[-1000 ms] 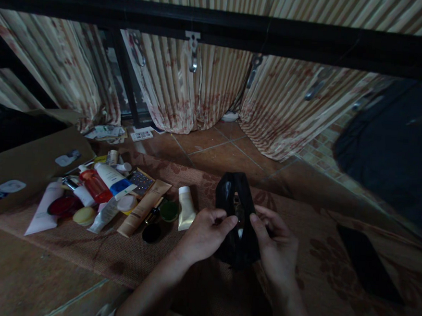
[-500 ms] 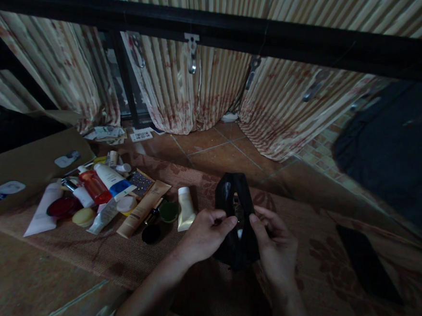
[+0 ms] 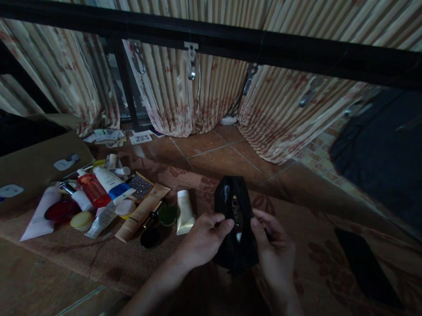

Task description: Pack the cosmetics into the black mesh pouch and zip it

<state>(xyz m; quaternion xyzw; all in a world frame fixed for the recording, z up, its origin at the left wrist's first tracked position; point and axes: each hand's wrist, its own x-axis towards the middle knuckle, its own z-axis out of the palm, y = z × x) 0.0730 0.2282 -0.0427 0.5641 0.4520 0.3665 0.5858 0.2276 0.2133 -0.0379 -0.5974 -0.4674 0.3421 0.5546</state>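
Note:
A small black pouch stands on the woven mat in front of me, its mouth spread apart. My left hand pinches the pouch's left edge. Gripping the right edge is my right hand. Small items show dimly inside the pouch. Left of it lies a white-capped cream tube, then a green jar, a black round lid and a tan tube.
A heap of cosmetics lies at the left: a red bottle, a white and blue tube, a red round compact. A cardboard box sits beyond them. A black phone lies on the mat at right. A black rail and curtains stand behind.
The view has tipped slightly, so everything sits a little lower in the picture. Both hands keep their hold on the pouch, and their fingers have moved slightly closer together.

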